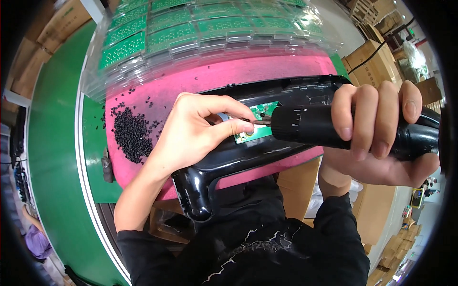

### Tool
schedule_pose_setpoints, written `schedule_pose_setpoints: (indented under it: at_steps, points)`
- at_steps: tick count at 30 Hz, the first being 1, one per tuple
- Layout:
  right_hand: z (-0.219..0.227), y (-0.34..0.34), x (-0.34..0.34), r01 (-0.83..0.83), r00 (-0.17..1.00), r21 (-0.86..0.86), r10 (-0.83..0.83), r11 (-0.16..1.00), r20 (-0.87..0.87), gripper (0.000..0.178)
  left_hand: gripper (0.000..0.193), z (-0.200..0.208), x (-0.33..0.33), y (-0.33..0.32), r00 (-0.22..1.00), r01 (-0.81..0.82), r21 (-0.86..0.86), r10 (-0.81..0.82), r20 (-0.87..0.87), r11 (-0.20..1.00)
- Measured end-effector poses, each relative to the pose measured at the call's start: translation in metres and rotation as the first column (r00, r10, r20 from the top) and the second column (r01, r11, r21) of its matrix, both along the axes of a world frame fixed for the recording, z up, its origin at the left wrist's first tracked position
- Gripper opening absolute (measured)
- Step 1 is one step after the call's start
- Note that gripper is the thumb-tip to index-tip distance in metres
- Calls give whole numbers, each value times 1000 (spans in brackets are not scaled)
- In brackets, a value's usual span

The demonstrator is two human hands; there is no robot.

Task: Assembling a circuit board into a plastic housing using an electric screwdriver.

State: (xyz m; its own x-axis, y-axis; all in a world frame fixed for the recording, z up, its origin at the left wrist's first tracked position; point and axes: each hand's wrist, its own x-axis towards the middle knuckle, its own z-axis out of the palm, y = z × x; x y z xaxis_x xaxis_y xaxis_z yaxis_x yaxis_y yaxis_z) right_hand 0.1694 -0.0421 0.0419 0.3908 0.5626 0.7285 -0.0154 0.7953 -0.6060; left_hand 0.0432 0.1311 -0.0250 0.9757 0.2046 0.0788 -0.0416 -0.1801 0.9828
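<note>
My right hand [374, 126] is wrapped around a black electric screwdriver [305, 125], held nearly level with its bit [262, 122] pointing left. At the bit's tip, the thumb and forefinger of my left hand [195, 124] pinch a small dark piece that looks like a screw, mostly hidden by the fingertips. Below them, a green circuit board [253, 136] lies inside a glossy black plastic housing [229, 157]. The housing has a stub-like handle [194, 198] at its near left. Part of the board is covered by the screwdriver and my left fingers.
A heap of small black screws [130, 133] lies on the pink mat [214, 71], left of the housing. Clear plastic trays of green circuit boards [191, 33] are stacked at the back. Cardboard boxes [374, 64] stand at the right. Another person's purple clothing [37, 242] shows at far left.
</note>
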Motion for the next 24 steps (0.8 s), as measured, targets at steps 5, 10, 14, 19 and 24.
schedule_pose_setpoints:
  at_steps: [5, 10, 14, 19, 24]
  points:
    - [-7, 2, -3, -31, 999, -34, 31, 999, 23, 52, 12, -5, 1, 0, 999, 42, 68, -44, 29, 997]
    - [-10, 1, -3, -68, 995, -115, 76, 991, 67, 55, 10, -8, 4, 1, 990, 136, 129, -141, 30, 982]
    - [-20, 7, 2, -144, 982, -142, 159, 979, 101, 58, 11, -14, 4, 2, 984, 162, 190, -173, 40, 968]
    - [-26, 4, -19, 149, 984, -507, -176, 849, -7, 63, 10, -15, 5, 5, 993, -34, 305, -3, 119, 952]
    - [-46, 16, -9, 27, 997, -401, -53, 916, -55, 59, 30, -9, 5, 4, 993, -51, 442, 92, -73, 896]
